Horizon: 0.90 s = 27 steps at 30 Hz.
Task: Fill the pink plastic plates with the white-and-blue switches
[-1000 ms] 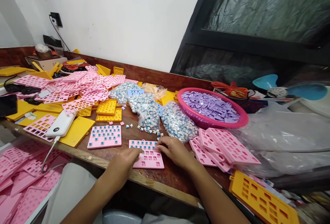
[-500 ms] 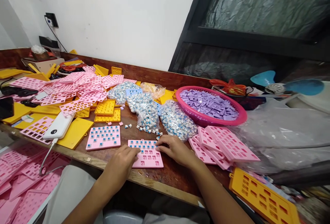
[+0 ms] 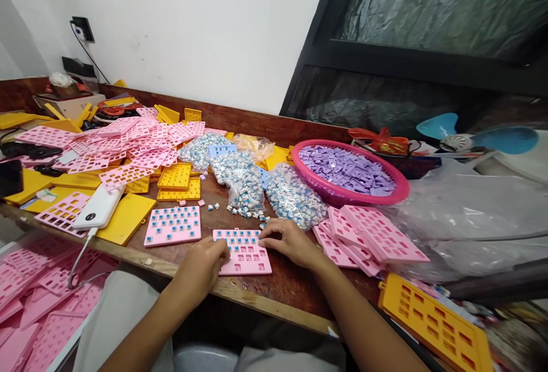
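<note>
In front of me on the table lies a pink switch plate [image 3: 250, 269]. Blue-topped key switches fill its upper rows, and several lower sockets stand bare. My left hand [image 3: 204, 263] is closed at the plate's left side, fingers curled over it; whatever lies between the fingertips is hidden. At the upper right edge, my right hand [image 3: 287, 241] has thumb and forefinger pinched together against the plate, and anything in the pinch is too small to make out. To the left rests a second pink plate [image 3: 173, 225] fitted with blue switches. Loose switches [image 3: 246, 212] lie behind the hands.
Bags of switches [image 3: 293, 195] stand behind, beside a pink basket [image 3: 402, 189] of purple pieces. Stacked pink plates [image 3: 381, 235] and a yellow plate [image 3: 436, 320] are at right. A white power bank [image 3: 97, 207], yellow cases [image 3: 128, 218] and heaped pink plates [image 3: 141, 135] crowd the left.
My left fingertips have drawn back slightly to the left and curled more. The right hand stays at the plate's right edge. The view has shifted slightly.
</note>
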### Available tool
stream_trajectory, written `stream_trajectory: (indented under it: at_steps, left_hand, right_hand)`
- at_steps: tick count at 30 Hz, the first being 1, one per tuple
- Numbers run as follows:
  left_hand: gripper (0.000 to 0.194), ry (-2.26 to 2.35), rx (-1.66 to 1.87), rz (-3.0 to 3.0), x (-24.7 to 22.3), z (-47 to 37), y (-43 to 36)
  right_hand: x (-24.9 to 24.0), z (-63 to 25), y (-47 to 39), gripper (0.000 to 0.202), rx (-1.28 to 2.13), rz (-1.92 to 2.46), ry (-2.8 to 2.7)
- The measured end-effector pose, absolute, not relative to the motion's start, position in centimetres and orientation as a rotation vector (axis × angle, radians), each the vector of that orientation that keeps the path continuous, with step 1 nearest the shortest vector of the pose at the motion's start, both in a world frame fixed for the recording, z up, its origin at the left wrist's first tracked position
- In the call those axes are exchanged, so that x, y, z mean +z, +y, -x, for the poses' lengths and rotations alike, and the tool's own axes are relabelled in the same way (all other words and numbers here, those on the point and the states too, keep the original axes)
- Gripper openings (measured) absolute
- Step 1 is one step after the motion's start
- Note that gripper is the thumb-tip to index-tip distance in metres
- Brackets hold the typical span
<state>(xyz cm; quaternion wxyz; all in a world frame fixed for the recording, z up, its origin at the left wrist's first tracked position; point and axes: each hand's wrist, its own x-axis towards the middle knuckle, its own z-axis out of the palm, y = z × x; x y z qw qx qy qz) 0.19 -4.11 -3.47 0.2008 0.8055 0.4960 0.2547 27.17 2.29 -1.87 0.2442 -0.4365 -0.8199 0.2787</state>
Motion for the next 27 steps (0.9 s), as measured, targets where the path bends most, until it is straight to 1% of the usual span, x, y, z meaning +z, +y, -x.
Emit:
stream_trajectory:
  at_steps: [3, 5, 8, 12, 16, 18, 20, 22, 27]
  left_hand:
    - [0.028, 1.397, 0.723, -2.296, -3.6, -0.3, -4.1]
    - [0.028, 1.405, 0.728, -2.301, -3.6, -0.4, -4.3]
    - [0.022, 1.418, 0.711, -2.3, -3.2, -0.5, -4.6]
    - [0.008, 1.355, 0.729, -2.278, -2.2, 0.5, -4.2]
    - [0.013, 1.524, 0.789, -2.342, -0.5, 2.7, -1.1]
    - [0.021, 1.669, 0.672, -2.423, 0.4, 3.5, 1.2]
    - [0.024, 1.771, 0.424, -2.5, 1.1, 3.7, 3.3]
    - [0.022, 1.788, 0.269, -2.535, 1.4, 3.3, 5.0]
    - [0.016, 1.796, 0.145, -2.548, 0.6, 2.1, 7.0]
  right_hand:
    - [-1.8, -27.3, 2.4, 0.018, 0.82, 1.172, -2.235]
    - [-2.0, -27.4, 2.5, 0.02, 0.837, 1.168, -2.224]
    - [-2.6, -27.5, 2.8, 0.021, 0.861, 1.156, -2.214]
    - [-3.0, -27.6, 3.1, 0.022, 0.932, 1.149, -2.187]
    - [-2.4, -27.9, 3.2, 0.019, 0.933, 1.099, -2.181]
    - [-2.0, -28.4, 3.4, 0.016, 0.808, 1.127, -2.13]
    - [-2.0, -28.9, 3.7, 0.013, 0.619, 1.205, -2.074]
    - [-2.2, -29.3, 4.0, 0.011, 0.476, 1.283, -2.083]
    - [-3.1, -28.8, 3.9, 0.017, 0.402, 1.332, -2.234]
